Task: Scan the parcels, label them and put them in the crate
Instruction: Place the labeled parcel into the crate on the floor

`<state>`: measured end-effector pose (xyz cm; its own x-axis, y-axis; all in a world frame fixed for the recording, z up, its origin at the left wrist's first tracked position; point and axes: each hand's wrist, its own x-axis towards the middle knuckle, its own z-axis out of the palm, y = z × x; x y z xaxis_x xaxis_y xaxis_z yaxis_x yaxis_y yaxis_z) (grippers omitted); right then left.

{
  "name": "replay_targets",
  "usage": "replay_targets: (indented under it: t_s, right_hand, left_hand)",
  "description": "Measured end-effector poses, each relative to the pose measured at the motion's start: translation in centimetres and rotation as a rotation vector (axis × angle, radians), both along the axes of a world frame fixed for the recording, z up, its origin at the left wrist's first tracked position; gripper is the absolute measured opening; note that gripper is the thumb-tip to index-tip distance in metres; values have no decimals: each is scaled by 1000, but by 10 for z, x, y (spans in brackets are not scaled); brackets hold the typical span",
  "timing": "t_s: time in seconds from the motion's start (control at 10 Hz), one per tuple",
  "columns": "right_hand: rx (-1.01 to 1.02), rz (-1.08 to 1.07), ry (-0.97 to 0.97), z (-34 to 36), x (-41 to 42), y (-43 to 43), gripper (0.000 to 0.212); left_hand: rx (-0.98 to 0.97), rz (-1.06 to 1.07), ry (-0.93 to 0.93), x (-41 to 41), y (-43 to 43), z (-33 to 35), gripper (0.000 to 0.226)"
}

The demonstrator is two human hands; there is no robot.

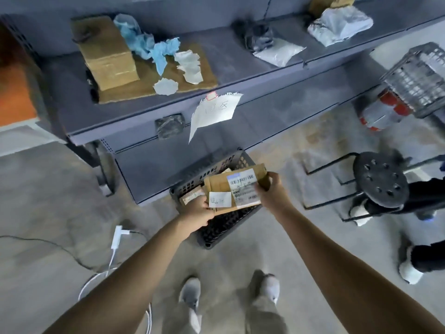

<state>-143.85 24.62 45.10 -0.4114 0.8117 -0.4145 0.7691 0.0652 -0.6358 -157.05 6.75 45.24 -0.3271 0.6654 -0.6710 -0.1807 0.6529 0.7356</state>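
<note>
Head view, single frame. I log one flat parcel (218,184) of brown corrugated cardboard, rectangular, held level just above the crate (212,168).

Both hands are clamped on it and sit apart at opposite ends. The left hand (198,212) grips the near-left corner with its thumb on top. The right hand (272,191) curls round the right edge.

Two stickers are on the parcel's top face. One is a glossy shipping label (243,188) with a barcode. The other is a small matte white label (219,199) with handwriting that I cannot read.

The crate is dark plastic with perforated walls and a gridded floor, and it stands on the concrete floor against the grey metal shelf (240,75). Inside it, at the left, I see a second small brown parcel (191,196).

On the shelf:
- a taped cardboard box (106,53), standing on a flat cardboard sheet
- crumpled blue film (149,47)
- torn white paper scraps (189,66)
- a white pouch (279,53)
- a grey poly bag (339,25)

A paper sign (214,112) hangs from the shelf edge. To the right are a round black stool (380,179) with a holed seat and a wire basket (419,78). A white cable (115,239) lies on the floor at the left.
</note>
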Motion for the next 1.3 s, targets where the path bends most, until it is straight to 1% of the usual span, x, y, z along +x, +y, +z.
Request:
replay_targets:
  t_s: [0.1, 0.2, 0.3, 0.4, 0.5, 0.6, 0.7, 0.8, 0.9, 1.0, 1.1, 1.2, 1.3]
  right_hand:
    - [-63, 130, -78, -52, -7, 30, 59]
    - [-118, 250, -132, -109, -4, 57, 59]
    - [-181, 348, -170, -173, -2, 83, 61]
    - [-203, 431, -191, -235, -6, 100, 62]
    - [-170, 523, -250, -298, -16, 110, 62]
    - [-188, 611, -335, -365, -28, 114, 64]
    - [-221, 682, -433, -420, -40, 111, 61]
    - [-209, 799, -560, -464, -50, 105, 51]
    - [-202, 953, -627, -497, -61, 101, 42]
    - [-316, 1013, -656, -517, -72, 97, 34]
    - [-289, 1068, -675, -534, -82, 94, 40]
    - [-249, 1120, -612, -547, -91, 88, 34]
    - [-288, 1066, -529, -550, -92, 84, 32]
  left_hand:
    - [-101, 101, -32, 11, 22, -48, 38]
    - [-182, 214, -84, 28, 46, -106, 45]
    - [-263, 317, -66, 41, 69, -163, 44]
    - [-293, 411, -59, 51, 85, -222, 43]
    - [-332, 505, -96, 55, 92, -281, 29]
    - [-394, 491, -98, 53, 93, -340, 32]
    - [-453, 469, -76, 48, 91, -394, 43]
    - [-510, 403, -71, 41, 87, -444, 31]
    - [-562, 337, -32, 36, 87, -474, 17]
    - [-603, 208, -23, 29, 90, -497, 20]
    - [-606, 167, -16, 23, 96, -511, 18]
    - [-572, 217, 46, 19, 96, -527, 35]
    - [-550, 271, 73, 19, 97, -528, 43]
